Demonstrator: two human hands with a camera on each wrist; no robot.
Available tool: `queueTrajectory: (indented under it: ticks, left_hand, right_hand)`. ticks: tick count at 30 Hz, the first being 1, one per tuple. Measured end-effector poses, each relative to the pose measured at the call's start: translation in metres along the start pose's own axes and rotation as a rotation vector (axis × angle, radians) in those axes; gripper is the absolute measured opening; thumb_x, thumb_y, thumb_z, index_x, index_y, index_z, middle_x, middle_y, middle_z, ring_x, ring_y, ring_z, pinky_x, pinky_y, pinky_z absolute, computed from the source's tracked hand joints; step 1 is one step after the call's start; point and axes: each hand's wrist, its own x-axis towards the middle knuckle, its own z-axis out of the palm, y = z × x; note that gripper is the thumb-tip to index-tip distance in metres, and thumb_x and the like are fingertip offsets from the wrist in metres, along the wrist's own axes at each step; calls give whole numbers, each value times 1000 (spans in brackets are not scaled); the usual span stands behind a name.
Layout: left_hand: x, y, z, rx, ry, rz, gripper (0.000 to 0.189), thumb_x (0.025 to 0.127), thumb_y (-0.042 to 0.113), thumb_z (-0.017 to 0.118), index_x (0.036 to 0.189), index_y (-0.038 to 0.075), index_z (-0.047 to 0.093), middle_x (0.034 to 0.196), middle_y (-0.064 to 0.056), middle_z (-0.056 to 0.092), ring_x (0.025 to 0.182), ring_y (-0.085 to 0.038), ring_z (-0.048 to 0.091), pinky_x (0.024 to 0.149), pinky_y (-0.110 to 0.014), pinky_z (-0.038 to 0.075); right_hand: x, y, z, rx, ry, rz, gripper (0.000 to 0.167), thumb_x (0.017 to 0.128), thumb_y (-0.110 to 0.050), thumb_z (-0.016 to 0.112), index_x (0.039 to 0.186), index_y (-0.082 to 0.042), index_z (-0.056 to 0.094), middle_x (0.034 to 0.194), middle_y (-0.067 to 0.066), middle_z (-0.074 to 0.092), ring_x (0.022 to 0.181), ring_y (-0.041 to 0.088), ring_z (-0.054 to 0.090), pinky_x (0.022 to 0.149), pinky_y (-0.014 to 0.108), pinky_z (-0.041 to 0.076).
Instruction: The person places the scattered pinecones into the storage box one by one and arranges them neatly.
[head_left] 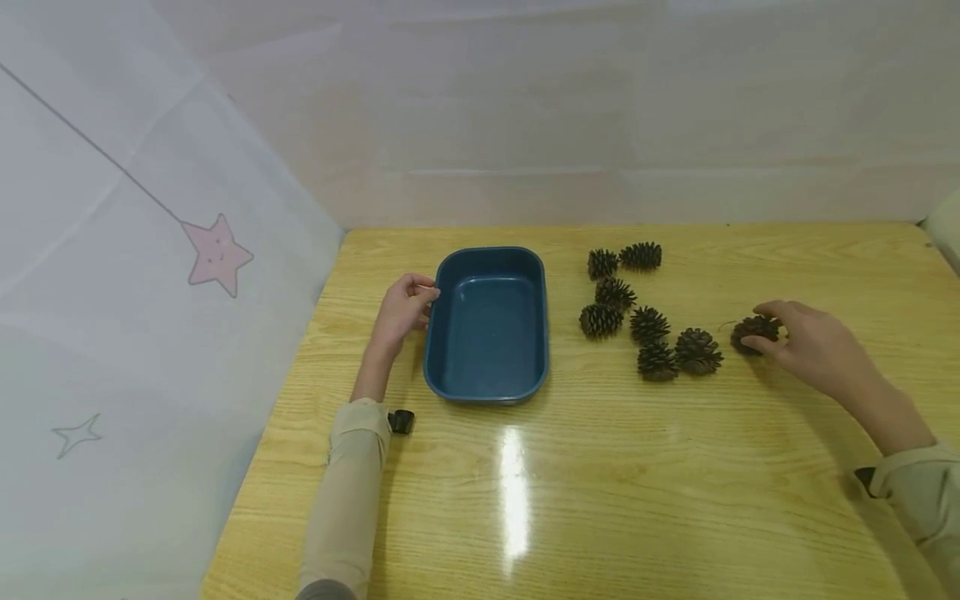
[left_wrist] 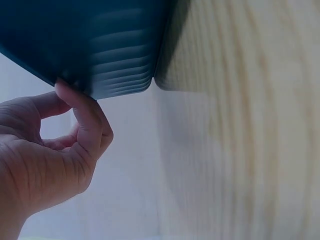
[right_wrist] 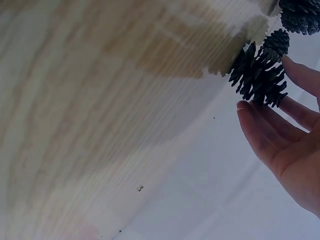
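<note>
My left hand (head_left: 402, 310) pinches the left rim of a deep blue rectangular tray (head_left: 491, 342), thumb at the rim's edge. In the left wrist view the fingers (left_wrist: 89, 117) curl against the edge of the tray (left_wrist: 120, 47), whose ribbed side shows. Over on the right, my right hand (head_left: 821, 346) grips a brown pine cone (head_left: 752, 335) between thumb and fingers. The right wrist view shows this pine cone (right_wrist: 257, 77), scales spread, with the fingertips (right_wrist: 245, 106) against one side and the thumb on the other.
Several more pine cones lie loosely grouped between the tray and my right hand, among them one close by (head_left: 698, 351) and one at the back (head_left: 641, 256). The wooden table (head_left: 600, 483) meets a pale wall (head_left: 517, 108) behind and a star-printed sheet (head_left: 150, 333) at the left.
</note>
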Motion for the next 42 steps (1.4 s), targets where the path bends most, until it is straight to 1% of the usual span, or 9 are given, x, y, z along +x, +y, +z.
queueTrajectory:
  ticks: [5, 17, 19, 22, 24, 29, 32, 36, 42]
  left_hand:
    - [0, 0, -2, -14, -15, -14, 31, 104, 17, 62, 129, -1, 59, 99, -7, 58, 73, -17, 59, 59, -26, 52]
    - [2, 2, -3, -40, -27, -29, 33, 102, 18, 64, 129, -1, 58, 99, -7, 57, 73, -17, 60, 58, -26, 52]
    - [3, 2, -3, -43, -31, -26, 33, 102, 18, 65, 129, -1, 58, 99, -7, 58, 73, -17, 60, 57, -25, 51]
    - [4, 2, -3, -46, -32, -26, 33, 102, 18, 65, 128, -1, 59, 98, -7, 58, 71, -16, 60, 57, -26, 52]
    - [4, 1, -3, -45, -32, -28, 33, 102, 18, 65, 128, -1, 59, 97, -6, 58, 71, -15, 60, 58, -26, 52]
    - [3, -2, -3, -46, -33, -29, 33, 102, 18, 65, 129, -1, 60, 97, -7, 59, 72, -15, 60, 59, -28, 53]
    - [2, -2, -3, -42, -35, -28, 34, 102, 19, 65, 130, 0, 60, 98, -7, 58, 73, -16, 60, 59, -28, 53]
    - [2, -2, -4, -43, -37, -29, 35, 102, 20, 65, 130, -1, 59, 98, -7, 58, 73, -16, 60, 58, -26, 52]
    - [1, -2, -3, -52, -36, -28, 34, 103, 19, 65, 129, -1, 59, 98, -7, 60, 72, -15, 61, 58, -25, 51]
  right_hand:
    - [1, 0, 2, -3, 18, -22, 49, 91, -13, 81, 124, 16, 59, 113, 39, 64, 82, 47, 67, 68, 60, 53]
    - [4, 0, 4, -3, 6, -33, 46, 91, -9, 81, 121, 18, 60, 111, 40, 64, 90, 53, 66, 74, 63, 53]
    - [4, 1, 4, -3, 3, -35, 45, 91, -9, 81, 120, 19, 60, 110, 40, 64, 88, 52, 66, 73, 63, 53]
    - [4, 0, 4, -2, 6, -46, 43, 91, -7, 79, 119, 20, 60, 107, 40, 64, 79, 46, 68, 69, 60, 55]
    - [4, -1, 4, -2, 13, -53, 40, 91, -5, 79, 117, 20, 61, 104, 39, 66, 70, 39, 68, 65, 57, 55]
    - [3, -2, 3, -5, 3, -47, 38, 92, -4, 77, 116, 20, 62, 99, 38, 67, 53, 21, 59, 56, 48, 52]
    - [4, -1, 0, -9, 4, -37, 40, 92, -5, 78, 117, 21, 61, 101, 40, 66, 55, 28, 62, 55, 49, 53]
    - [5, 0, -5, -4, 24, -22, 42, 90, -5, 79, 119, 20, 60, 108, 43, 63, 70, 43, 69, 61, 56, 56]
    - [9, -3, -14, -12, 38, -25, 42, 90, -4, 79, 120, 19, 59, 110, 43, 62, 72, 46, 67, 61, 57, 55]
